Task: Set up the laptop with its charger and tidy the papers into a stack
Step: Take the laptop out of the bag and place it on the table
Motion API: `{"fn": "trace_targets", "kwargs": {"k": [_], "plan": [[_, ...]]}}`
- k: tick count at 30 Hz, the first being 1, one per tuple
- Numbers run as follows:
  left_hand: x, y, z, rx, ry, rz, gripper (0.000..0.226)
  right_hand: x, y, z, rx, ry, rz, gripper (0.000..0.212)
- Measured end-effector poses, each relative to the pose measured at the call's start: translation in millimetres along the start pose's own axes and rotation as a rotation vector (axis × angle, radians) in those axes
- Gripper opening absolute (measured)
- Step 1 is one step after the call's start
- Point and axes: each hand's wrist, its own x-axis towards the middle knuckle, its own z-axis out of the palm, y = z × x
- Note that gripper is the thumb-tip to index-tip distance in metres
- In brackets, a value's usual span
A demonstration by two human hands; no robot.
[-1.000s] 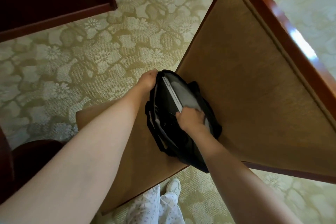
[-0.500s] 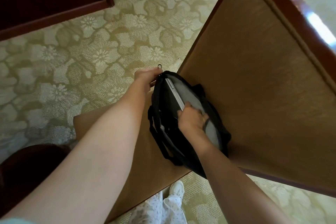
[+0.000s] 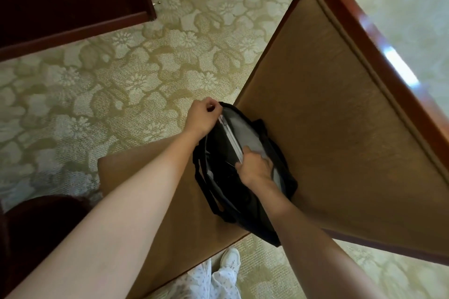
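My left grip has slid up to the 11 o'clock tip of the black bag. It is now curled tight around something small there, probably the zip pull, though I can't make it out. The mouth gapes wider than a moment ago. My right grip has shifted too. Its fingers are hooked down inside the opening and the thumb is against the edge of the laptop, so it seems to have hold of the machine. The laptop is still in the bag, a little toward 5 o'clock of centre, and only its thin silver rim and a slice of grey lid show. I judge the lift-out comes next. No charger or papers are in sight.

The bag is soft, matte fabric with limp strap handles and a pale grey lining. It stands on the bench, which is tan and coarsely woven, and leans on a matching panel with a glossy red-brown wood rim. Toward 10 o'clock lies floral carpet.
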Motion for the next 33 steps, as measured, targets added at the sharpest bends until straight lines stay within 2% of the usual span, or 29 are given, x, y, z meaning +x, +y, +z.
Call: {"fn": "trace_targets", "kwargs": {"k": [5, 8, 11, 13, 18, 21, 23, 24, 25, 27, 29, 31, 33], "plan": [[-8, 11, -9, 0.017, -0.292, -0.195, 0.044, -8, -1, -9, 0.025, -0.006, -0.018, 0.033], [-11, 15, -14, -0.023, -0.348, -0.206, 0.045, -14, -1, -17, 0.08, -0.013, -0.033, 0.036], [-16, 20, -14, -0.072, -0.353, -0.218, 0.032, -17, 3, -26, 0.122, -0.013, -0.04, 0.034], [-20, 23, -15, -0.073, -0.386, -0.23, 0.032, -19, 5, -30, 0.135, -0.009, -0.036, 0.034], [-32, 12, -13, -0.017, -0.469, -0.264, 0.069, -16, -1, -28, 0.178, 0.006, -0.02, 0.029], [-44, 2, -5, 0.031, -0.493, -0.211, 0.084, -9, -7, -30, 0.229, 0.002, 0.001, 0.032], [-46, -1, 4, 0.13, -0.411, -0.178, 0.065, -5, -10, -33, 0.252, 0.003, 0.01, 0.031], [-46, -1, 8, 0.237, -0.382, -0.169, 0.051, -4, -10, -34, 0.248, -0.002, 0.008, 0.028], [-46, 0, 13, 0.346, -0.373, -0.178, 0.047, -3, -11, -33, 0.238, -0.007, 0.003, 0.025], [-47, 0, 19, 0.449, -0.398, -0.199, 0.053, -4, -12, -30, 0.246, -0.005, -0.003, 0.018], [-48, 1, 20, 0.44, -0.404, -0.186, 0.055, -3, -11, -34, 0.288, 0.004, 0.014, 0.013], [-49, 3, 17, 0.415, -0.413, -0.171, 0.053, -2, -10, -40, 0.317, 0.025, 0.033, 0.031], [-50, 4, 16, 0.381, -0.412, -0.184, 0.056, -1, -10, -47, 0.316, 0.032, 0.028, 0.036]]}}
